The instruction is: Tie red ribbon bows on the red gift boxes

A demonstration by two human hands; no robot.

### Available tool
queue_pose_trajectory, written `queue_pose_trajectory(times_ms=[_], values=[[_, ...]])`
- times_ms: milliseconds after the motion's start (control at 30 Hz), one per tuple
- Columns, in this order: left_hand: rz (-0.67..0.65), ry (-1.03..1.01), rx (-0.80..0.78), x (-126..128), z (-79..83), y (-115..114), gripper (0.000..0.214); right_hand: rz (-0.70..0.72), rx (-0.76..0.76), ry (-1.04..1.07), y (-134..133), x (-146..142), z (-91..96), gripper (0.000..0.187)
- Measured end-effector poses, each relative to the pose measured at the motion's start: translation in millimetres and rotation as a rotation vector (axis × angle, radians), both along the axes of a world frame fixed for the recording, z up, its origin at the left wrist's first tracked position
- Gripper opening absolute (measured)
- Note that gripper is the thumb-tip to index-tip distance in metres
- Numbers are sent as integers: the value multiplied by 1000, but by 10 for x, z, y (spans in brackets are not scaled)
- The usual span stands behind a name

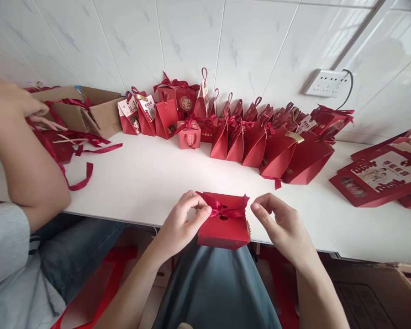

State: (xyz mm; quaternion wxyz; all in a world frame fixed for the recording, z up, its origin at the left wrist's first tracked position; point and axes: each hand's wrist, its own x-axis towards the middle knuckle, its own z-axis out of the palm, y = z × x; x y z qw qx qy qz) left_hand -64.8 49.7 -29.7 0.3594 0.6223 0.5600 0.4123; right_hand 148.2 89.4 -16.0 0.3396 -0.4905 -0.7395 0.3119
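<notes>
A small red gift box (222, 230) rests at the table's front edge, above my lap. Tied across its top is a dark red ribbon bow (224, 211), near a dark round hole in the lid. My left hand (188, 217) pinches the bow's left end between thumb and forefinger. On the other side, my right hand (281, 221) is curled, thumb and forefinger close together, just off the ribbon's right tip. Nothing shows in its fingers. Twisted gold cord is partly visible at the box's right side.
Several red gift boxes (253, 146) with ribbon loops stand along the wall. At left, a co-worker's arm (30, 151) reaches over loose ribbons (102, 148) beside a cardboard box (104, 112). Red bags (380, 178) lie at right. Another carton (370, 292) is below the table.
</notes>
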Motion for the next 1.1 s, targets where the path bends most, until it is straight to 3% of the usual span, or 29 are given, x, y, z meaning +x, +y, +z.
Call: queue_pose_trajectory(times_ms=[100,333,633,867,1100], values=[[4,32,17,3,7,4,23,9,-57,-56,-68,-16,-14,43],[40,73,24,2,1,18,21,36,-144,-31,-22,-119,-95,39],[154,225,76,86,82,-26,24,111,-392,349,25,-151,-195,41],[94,52,-75,5,41,-18,29,152,-477,471,50,-123,-256,41],[47,39,-50,-25,3,18,30,254,-528,646,77,-83,-388,28]])
